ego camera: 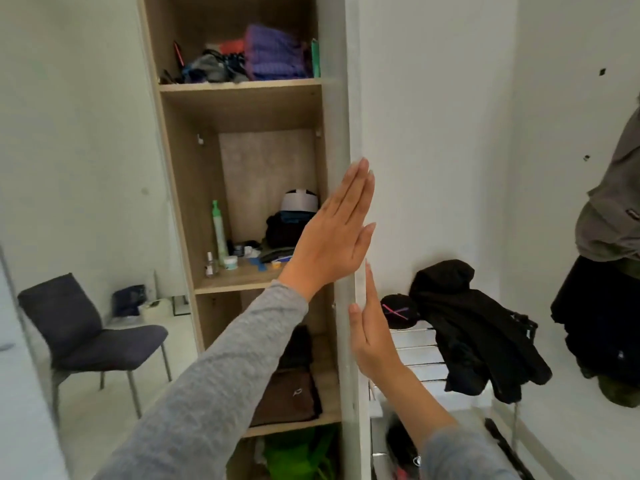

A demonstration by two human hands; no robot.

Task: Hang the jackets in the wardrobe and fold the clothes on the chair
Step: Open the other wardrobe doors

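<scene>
The wardrobe [180, 188] is being shown in the centre-left of the frame with its shelf bay open, and a white panel [341, 133], judged to be its door seen edge-on, is running down the middle of the picture. This panel is being sandwiched between two flat hands: the left hand [334, 233] is being laid against its left face at mid-height, fingers straight and pressed together, while the right hand [372, 337] is being held against its right face lower down, fingers likewise straight and together, nothing being pinched by either. No jacket is being carried; a black jacket [474, 327] is being left draped over a drying rack [419, 355] at right of centre, beside a black cap [398, 311], and a grey jacket [609, 202] is being seen hanging at the far right edge. The chair [86, 337] is being seen at lower left, well apart from the wardrobe. The step in hand is judged to be the positioning of the door, so that access is being cleared before any hanging. To do it well, the panel should be guided evenly with both palms, the push being kept near the free edge, and the fingers being kept away from the hinge side; no hanging rail is being shown in this bay, so another section may be needed.
</scene>
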